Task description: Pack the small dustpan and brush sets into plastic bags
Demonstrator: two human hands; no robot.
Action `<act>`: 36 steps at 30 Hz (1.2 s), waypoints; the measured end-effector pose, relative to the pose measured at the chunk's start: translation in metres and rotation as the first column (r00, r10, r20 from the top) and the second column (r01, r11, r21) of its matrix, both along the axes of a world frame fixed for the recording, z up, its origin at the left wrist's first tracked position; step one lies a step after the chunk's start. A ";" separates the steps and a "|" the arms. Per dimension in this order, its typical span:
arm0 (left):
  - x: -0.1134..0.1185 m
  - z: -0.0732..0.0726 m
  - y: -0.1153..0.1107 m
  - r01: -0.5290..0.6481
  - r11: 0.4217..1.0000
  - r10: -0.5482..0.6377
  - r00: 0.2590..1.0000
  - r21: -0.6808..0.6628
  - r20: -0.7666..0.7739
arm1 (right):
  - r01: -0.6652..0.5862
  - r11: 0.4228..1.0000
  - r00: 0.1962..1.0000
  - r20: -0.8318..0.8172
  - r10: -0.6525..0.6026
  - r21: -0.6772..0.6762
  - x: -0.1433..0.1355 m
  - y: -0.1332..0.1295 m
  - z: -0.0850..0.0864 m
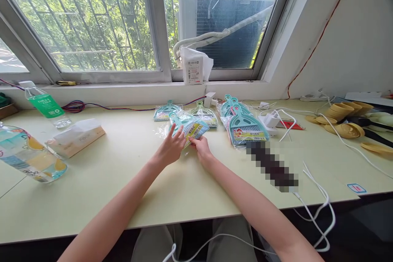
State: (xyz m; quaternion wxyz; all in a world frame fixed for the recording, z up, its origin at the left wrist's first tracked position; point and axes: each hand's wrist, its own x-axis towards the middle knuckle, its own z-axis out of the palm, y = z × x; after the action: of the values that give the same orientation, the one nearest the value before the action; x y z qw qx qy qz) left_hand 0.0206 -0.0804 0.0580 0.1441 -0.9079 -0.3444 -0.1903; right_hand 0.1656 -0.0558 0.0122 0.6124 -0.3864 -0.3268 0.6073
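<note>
From where I stand, two hands engage one wrapped dustpan-and-brush set (pixel 199 128), located at the middle of the tabletop (pixel 123 208), in front of two further sets: one blue pack (pixel 168 111) and one green pack (pixel 204 115). The right hand (pixel 203 150) has its grip pinched on the set's near edge, thumb uppermost; the left hand (pixel 172 146) is at the set's left side, fingers spread, and I cannot tell whether that grip holds anything. To the right lies one pile (pixel 248 125) of wrapped sets, at least three handles countable. At left: two bottles (pixel 46 105), one tissue pack (pixel 80 140). Windowsill (pixel 123 92): one carton (pixel 194 68)
</note>
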 end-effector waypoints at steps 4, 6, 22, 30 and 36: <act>0.000 -0.002 -0.001 0.042 0.999 -0.042 0.998 -0.009 0.055 | 0.043 0.999 0.999 -0.013 -0.043 0.008 0.002 0.002 0.002; 0.003 -0.004 -0.002 0.034 0.999 -0.030 0.993 -0.027 0.112 | 0.053 0.998 0.998 -0.019 -0.052 0.022 0.002 0.002 0.003; 0.022 -0.019 -0.007 -0.047 0.993 0.082 0.933 -0.106 0.352 | 0.039 0.999 0.999 0.012 -0.039 0.012 0.002 -0.002 0.011; 0.002 -0.032 0.012 -0.169 0.984 0.158 0.975 0.062 0.156 | 0.018 0.998 0.966 0.256 -0.032 0.059 -0.006 0.003 -0.004; 0.012 -0.029 0.006 -0.320 0.937 0.307 0.945 0.137 0.110 | -0.038 0.998 0.936 0.350 0.022 0.041 -0.007 0.003 0.001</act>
State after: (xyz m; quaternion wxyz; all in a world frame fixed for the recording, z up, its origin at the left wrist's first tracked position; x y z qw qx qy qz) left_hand 0.0323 -0.0747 0.0286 0.2266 -0.8184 -0.4753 -0.2302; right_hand 0.1591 -0.0533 0.0130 0.5443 -0.4685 -0.4504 0.5304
